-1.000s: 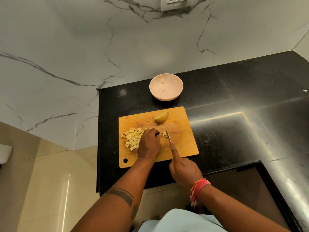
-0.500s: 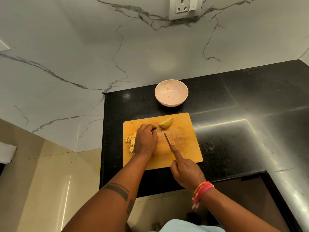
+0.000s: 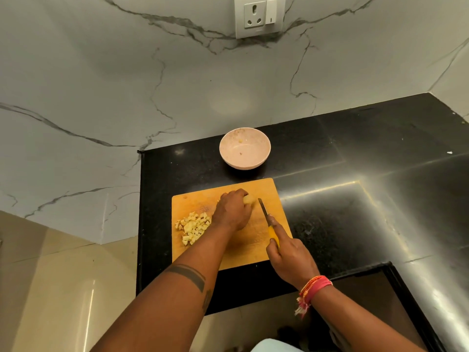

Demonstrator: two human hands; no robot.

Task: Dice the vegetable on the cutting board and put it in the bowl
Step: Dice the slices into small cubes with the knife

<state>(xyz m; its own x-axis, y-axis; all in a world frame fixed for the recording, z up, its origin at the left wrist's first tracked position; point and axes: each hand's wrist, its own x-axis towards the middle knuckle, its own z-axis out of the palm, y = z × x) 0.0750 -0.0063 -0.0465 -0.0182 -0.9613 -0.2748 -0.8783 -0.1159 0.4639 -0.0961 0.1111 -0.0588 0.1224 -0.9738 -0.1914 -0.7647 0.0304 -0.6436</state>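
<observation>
A wooden cutting board (image 3: 253,252) lies on the black counter. On its left part sits a pile of pale yellow diced vegetable (image 3: 193,226). My left hand (image 3: 232,210) covers and grips the uncut vegetable wedge (image 3: 250,199) near the board's far edge; only a pale tip shows. My right hand (image 3: 291,257) grips a yellow-handled knife (image 3: 269,222), forefinger along its spine, blade pointing at the wedge just right of it. A pinkish bowl (image 3: 262,158) stands beyond the board, holding only a few scraps.
The black counter (image 3: 368,199) stretches to the right and ends at a front edge near my right wrist. A marble wall with a socket plate (image 3: 258,16) rises behind. The counter's left edge drops to a beige tiled floor (image 3: 50,288).
My left hand left the diced pile, moved up the board and took hold of the wedge. The knife followed toward the wedge. The camera tilted up.
</observation>
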